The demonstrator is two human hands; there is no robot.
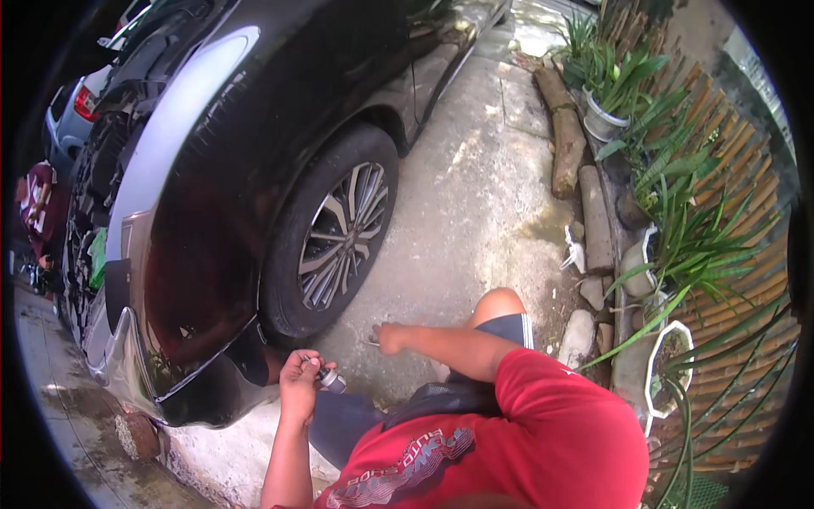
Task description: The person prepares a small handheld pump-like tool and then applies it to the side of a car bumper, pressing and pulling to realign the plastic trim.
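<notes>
My left hand [297,380] is closed around a small cylindrical part [333,381], dark at one end and silvery at the other, below the front wheel. What kind of part it is cannot be made out. To its right, my right hand [392,338] is closed low over the concrete, with a thin, metallic-looking tip [371,343] showing beside the fingers. The rest of that thing is hidden in the grip. Both hands are near the black tyre [284,297] with its multi-spoke silver wheel [342,237] and the dark car's front bumper [216,394].
The car's hood is up, baring the engine bay [93,187]. Logs [568,148], stones [577,337] and potted plants [604,119] line the right side before a bamboo fence [738,187]. Another person [38,204] is at the far left, near a light-blue car [72,136].
</notes>
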